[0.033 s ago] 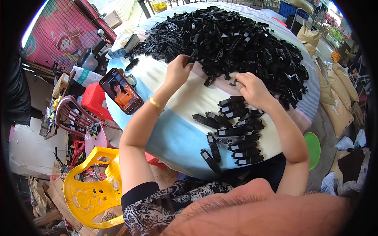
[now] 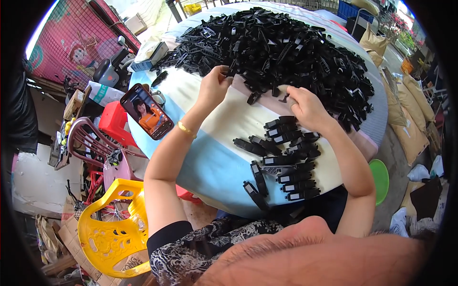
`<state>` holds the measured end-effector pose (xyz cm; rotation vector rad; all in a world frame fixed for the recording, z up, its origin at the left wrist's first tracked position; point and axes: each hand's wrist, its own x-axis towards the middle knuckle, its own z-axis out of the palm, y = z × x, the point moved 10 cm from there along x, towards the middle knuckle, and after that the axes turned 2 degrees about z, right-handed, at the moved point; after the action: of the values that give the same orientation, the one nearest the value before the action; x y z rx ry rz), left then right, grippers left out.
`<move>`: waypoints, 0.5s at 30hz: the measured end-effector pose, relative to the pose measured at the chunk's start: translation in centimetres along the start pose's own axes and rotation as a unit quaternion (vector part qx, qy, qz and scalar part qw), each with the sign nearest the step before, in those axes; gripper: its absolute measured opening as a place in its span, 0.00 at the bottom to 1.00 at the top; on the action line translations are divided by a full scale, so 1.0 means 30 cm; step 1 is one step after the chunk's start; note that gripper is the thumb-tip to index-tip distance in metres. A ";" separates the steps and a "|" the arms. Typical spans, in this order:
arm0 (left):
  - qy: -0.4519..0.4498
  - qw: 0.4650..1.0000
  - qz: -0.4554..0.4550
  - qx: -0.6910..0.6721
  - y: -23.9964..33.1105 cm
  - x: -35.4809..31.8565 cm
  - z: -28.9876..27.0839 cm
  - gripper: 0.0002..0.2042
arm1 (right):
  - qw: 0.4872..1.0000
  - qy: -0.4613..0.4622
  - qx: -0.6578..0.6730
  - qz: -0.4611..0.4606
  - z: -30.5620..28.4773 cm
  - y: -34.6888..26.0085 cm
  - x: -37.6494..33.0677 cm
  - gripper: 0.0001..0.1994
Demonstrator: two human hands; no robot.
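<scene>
At the near edge of a big heap of black plastic parts [image 2: 286, 52], my left hand [image 2: 214, 88] is closed, its fingertips pinching a dark part that blends with the heap. Farther right, my right hand [image 2: 305, 105] is closed too, with a small black piece [image 2: 284, 99] showing at its thumb and fingers. Loose parts lie just beyond both hands. Below my right hand, black clip-like parts with pale rectangles [image 2: 293, 177] lie in a rough column. Several more sit to its left, including a tilted one [image 2: 255, 194] near the table's front edge.
A striped cloth covers the round table [image 2: 195, 157]. A phone [image 2: 146, 111] showing a person in orange stands at the left, with a box [image 2: 151, 57] behind it. A yellow chair [image 2: 112, 229] and red stool [image 2: 114, 124] are left; a green basin [image 2: 379, 181] and sacks [image 2: 410, 138] right.
My left hand has shifted very slightly, and the piece at its fingertips shows less. My right hand's grip has turned a little. The laid-out parts have not moved.
</scene>
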<state>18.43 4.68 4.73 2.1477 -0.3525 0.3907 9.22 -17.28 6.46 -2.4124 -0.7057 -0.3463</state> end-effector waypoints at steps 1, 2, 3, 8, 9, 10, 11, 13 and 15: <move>-0.031 0.997 0.028 -0.071 0.020 -0.005 0.007 0.10 | 0.993 -0.009 0.089 0.080 0.005 0.039 -0.001 0.17; -0.124 0.987 0.026 -0.094 0.032 -0.019 0.051 0.11 | 0.985 0.021 0.137 0.100 0.017 0.084 -0.006 0.14; -0.218 0.968 0.023 -0.119 0.088 -0.050 0.092 0.11 | 0.985 0.021 0.136 0.105 0.009 0.087 -0.008 0.14; -0.305 0.951 0.028 -0.027 0.150 -0.200 0.255 0.11 | 0.920 -0.021 0.327 0.213 0.052 0.099 -0.010 0.11; -0.306 0.951 0.027 -0.029 0.151 -0.208 0.274 0.11 | 0.889 -0.036 0.392 0.233 0.074 0.088 -0.018 0.11; -0.250 0.964 0.089 0.012 0.179 -0.198 0.259 0.11 | 0.858 -0.061 0.447 0.246 0.104 0.085 -0.027 0.11; -0.193 0.968 0.150 0.053 0.211 -0.198 0.234 0.12 | 0.883 -0.107 0.392 0.235 0.122 0.086 -0.028 0.11; -0.211 0.970 0.117 0.030 0.223 -0.206 0.234 0.12 | 0.925 -0.147 0.246 0.248 0.144 0.130 -0.041 0.11; -0.204 0.969 0.133 0.045 0.224 -0.208 0.238 0.12 | 0.967 -0.112 0.141 0.182 0.086 0.088 -0.023 0.10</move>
<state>11.20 -4.28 3.24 2.2701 -0.8776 0.1079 10.32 -17.78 2.93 -2.2623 -0.3592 0.1689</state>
